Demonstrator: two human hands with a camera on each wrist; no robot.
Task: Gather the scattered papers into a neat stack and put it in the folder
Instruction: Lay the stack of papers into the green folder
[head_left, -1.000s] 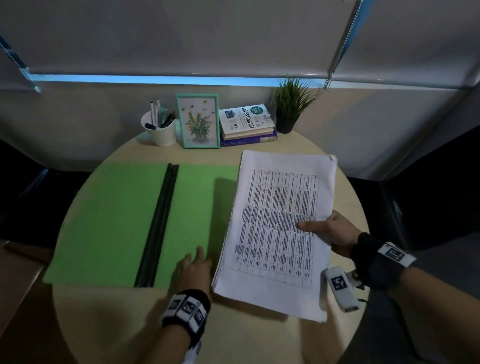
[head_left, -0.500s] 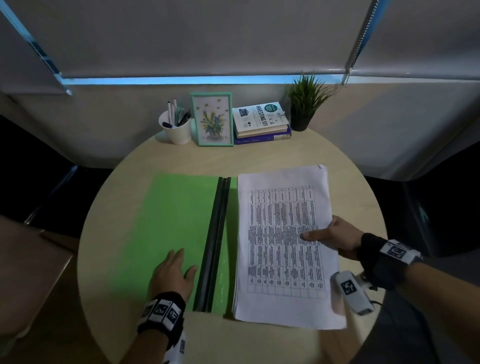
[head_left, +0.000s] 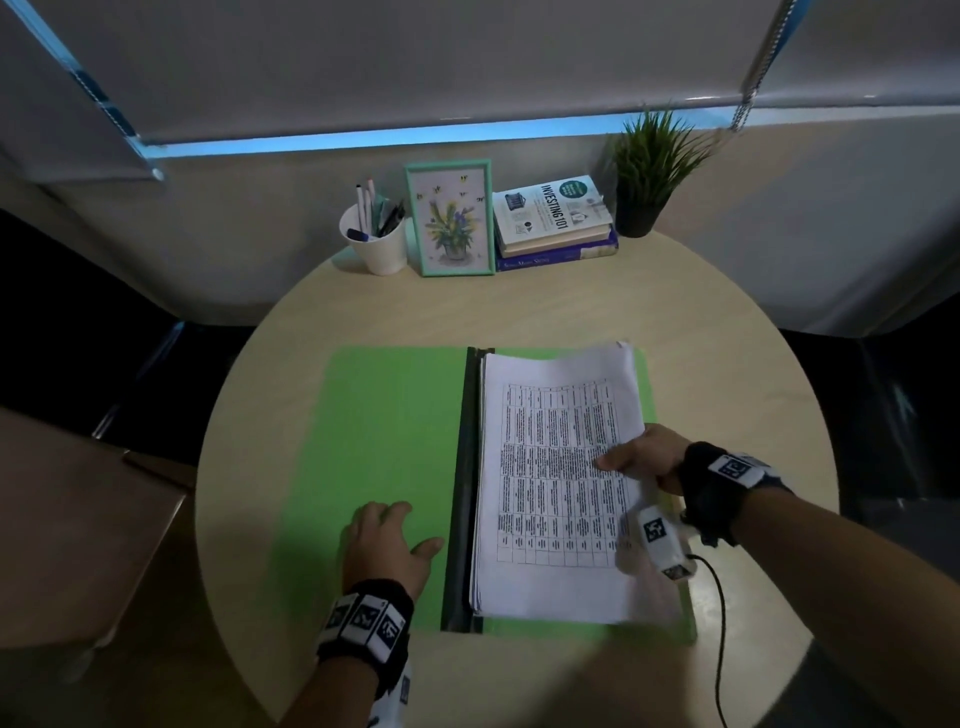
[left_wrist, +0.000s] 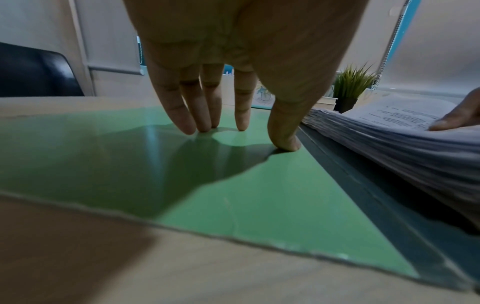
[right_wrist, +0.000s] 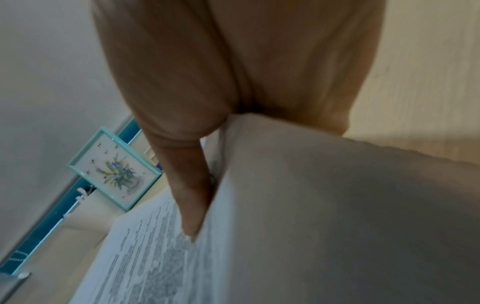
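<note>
An open green folder (head_left: 384, 441) with a black spine (head_left: 465, 488) lies on the round table. The white paper stack (head_left: 550, 467), with a printed table on its top sheet, rests on the folder's right flap against the spine. My right hand (head_left: 634, 460) grips the stack's right edge, thumb (right_wrist: 192, 195) on top and the other fingers hidden underneath. My left hand (head_left: 389, 525) lies flat on the left flap; its straight fingers (left_wrist: 205, 115) press the green surface (left_wrist: 259, 195) beside the stack (left_wrist: 389, 139).
Along the table's far edge stand a white pen cup (head_left: 375, 244), a framed flower picture (head_left: 450, 217), stacked books (head_left: 553, 221) and a small potted plant (head_left: 649, 166). A brown surface (head_left: 78, 519) adjoins on the left. A black cable (head_left: 719, 623) trails from my right wrist.
My right hand has carried the stack leftward onto the folder's right flap, up to the spine. My left hand has crossed from the right flap to the left flap.
</note>
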